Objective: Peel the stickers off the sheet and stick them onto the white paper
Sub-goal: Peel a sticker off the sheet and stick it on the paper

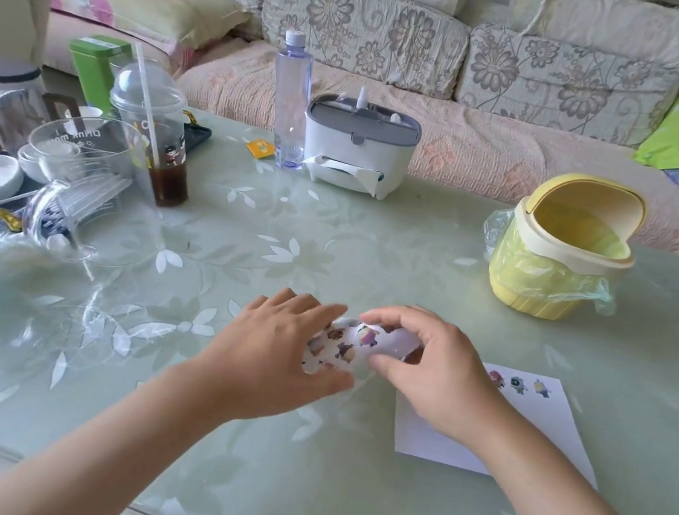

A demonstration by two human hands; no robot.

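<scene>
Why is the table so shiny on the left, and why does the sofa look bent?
Head view: light glares off the glossy table, brightest at left beside the clear cups; the wide-angle lens bows the sofa; the left hand and right hand gripping the sticker sheet look soft, so its pictures are hard to make out.

Head cam, wide-angle, facing fwd & down, near table [376, 241].

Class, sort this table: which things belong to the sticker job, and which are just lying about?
Job: sticker sheet, white paper, left hand, right hand.
Lying about: yellow bin, tissue box, water bottle, drink cup.
</scene>
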